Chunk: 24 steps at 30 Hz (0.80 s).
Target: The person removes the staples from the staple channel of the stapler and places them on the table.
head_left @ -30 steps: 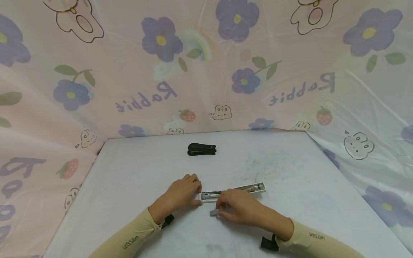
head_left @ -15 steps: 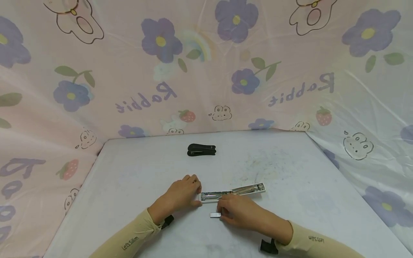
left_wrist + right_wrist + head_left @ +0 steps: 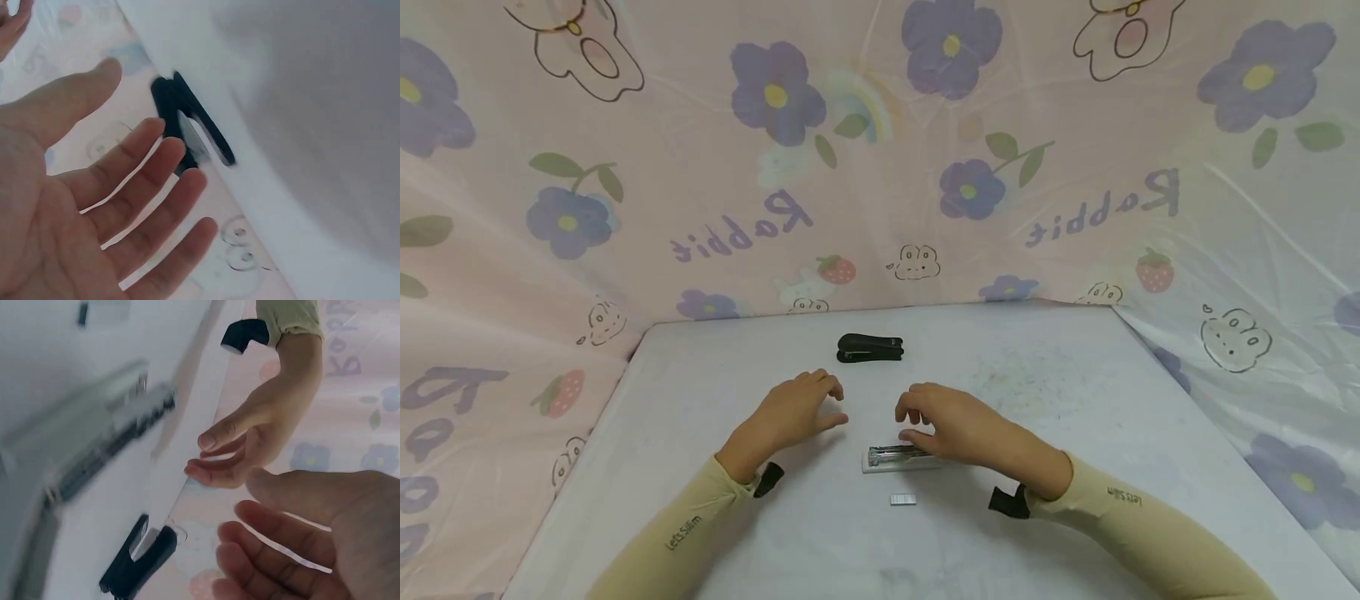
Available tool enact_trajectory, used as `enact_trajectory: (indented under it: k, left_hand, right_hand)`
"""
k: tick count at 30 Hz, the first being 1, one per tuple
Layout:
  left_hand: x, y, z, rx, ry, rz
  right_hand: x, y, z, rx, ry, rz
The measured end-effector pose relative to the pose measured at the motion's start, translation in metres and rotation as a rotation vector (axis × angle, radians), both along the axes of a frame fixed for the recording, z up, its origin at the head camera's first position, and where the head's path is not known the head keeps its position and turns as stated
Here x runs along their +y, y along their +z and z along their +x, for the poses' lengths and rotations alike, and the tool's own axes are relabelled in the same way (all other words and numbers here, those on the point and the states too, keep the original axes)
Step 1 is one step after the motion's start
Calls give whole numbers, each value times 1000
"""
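A white stapler (image 3: 891, 460), opened out with its metal magazine showing, lies on the table; my right hand hides its right part in the head view. Above it hovers the right hand (image 3: 958, 421), fingers loosely bent and holding nothing. A short strip of staples (image 3: 902, 500) lies in front of the stapler. My left hand (image 3: 793, 408) is raised to the left, fingers spread and grasping nothing. Farther back sits a black stapler (image 3: 870, 348), apart from both hands. The right wrist view shows the white stapler (image 3: 112, 437) blurred, its parts hinged apart.
The white table (image 3: 722, 358) has grey smudges toward its back right. A pink cloth (image 3: 865, 192) printed with flowers and rabbits hangs behind and beside it. Black wrist mounts (image 3: 1011, 502) sit at both sleeve cuffs.
Both hands have lifted away from the white stapler, the left backing off to the left, the right rising farther back. The right hand has let go of the staple strip, which stays on the table.
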<state>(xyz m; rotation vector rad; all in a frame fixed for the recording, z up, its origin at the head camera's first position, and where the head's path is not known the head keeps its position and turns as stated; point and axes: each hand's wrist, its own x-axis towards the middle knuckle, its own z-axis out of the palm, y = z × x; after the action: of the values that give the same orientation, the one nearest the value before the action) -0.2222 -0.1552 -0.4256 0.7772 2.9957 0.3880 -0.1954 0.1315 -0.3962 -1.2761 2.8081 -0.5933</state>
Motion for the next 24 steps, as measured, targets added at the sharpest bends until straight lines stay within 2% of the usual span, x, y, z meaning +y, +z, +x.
enact_trajectory:
  k: [4,10,14,17,21,24]
  left_hand:
    - [-13,2,-24,-32,51,44]
    - [-19,-9,-61,-62,138,98]
    - [-15,-17,-84,-100,177,108]
    - [-12,-23,-101,-128,171,117]
    - [-8,-28,-117,-170,161,137]
    - [-5,-30,-126,-203,154,152]
  right_hand:
    - [-8,13,-31,0,-40,0]
    - [-25,23,-76,-4,-82,-1]
    - [-35,19,-105,-38,-120,-10]
    - [-42,12,-124,-75,-142,-15]
    - [-51,3,-147,-139,-114,-19]
    - [-55,-3,-160,-191,-97,-30]
